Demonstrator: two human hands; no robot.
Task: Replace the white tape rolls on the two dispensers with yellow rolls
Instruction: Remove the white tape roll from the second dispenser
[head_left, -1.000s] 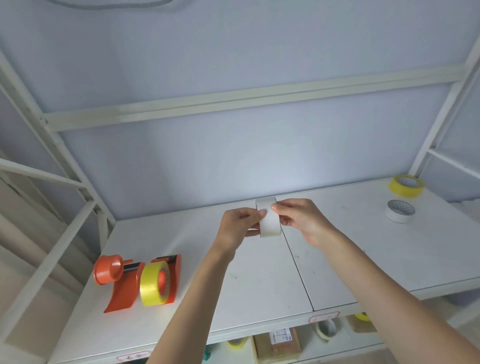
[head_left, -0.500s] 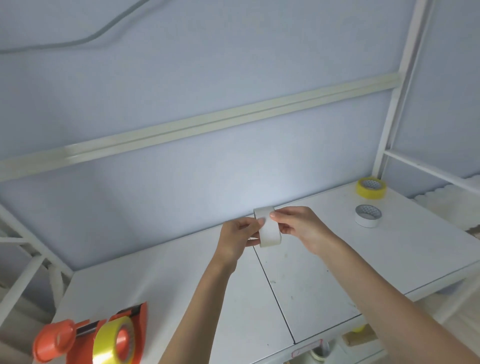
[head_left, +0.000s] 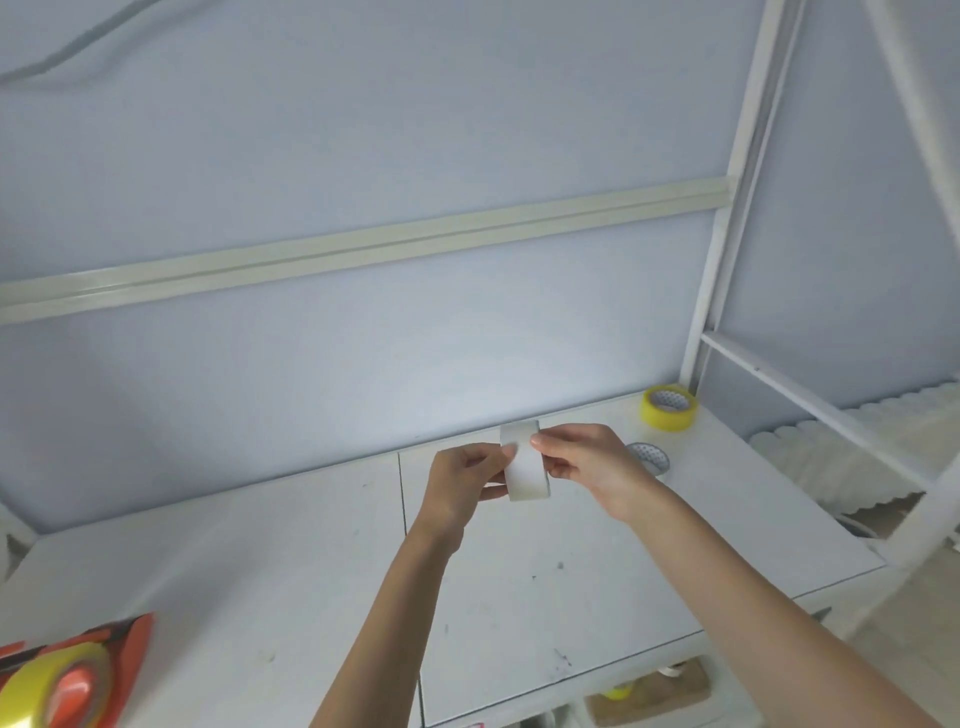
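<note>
A white tape roll (head_left: 525, 467) is held upright above the middle of the white table (head_left: 260, 561). My left hand (head_left: 462, 483) grips its left side and my right hand (head_left: 582, 462) pinches its right side near the top. An orange dispenser (head_left: 111, 654) carrying a yellow roll (head_left: 36, 691) sits at the bottom left corner, partly cut off by the frame. A loose yellow roll (head_left: 667, 408) lies flat at the far right of the table. In front of it, another white roll (head_left: 649, 457) lies flat, partly hidden behind my right hand.
A white metal rack post (head_left: 727, 218) rises at the table's back right corner. White scalloped foam sheets (head_left: 857, 441) lie to the right of the table. Boxes and tape rolls (head_left: 649, 691) sit on a shelf under the front edge.
The view has swung further right and the dispenser has slid toward the bottom left corner. Both hands keep hold of the white roll in the same place above the table.
</note>
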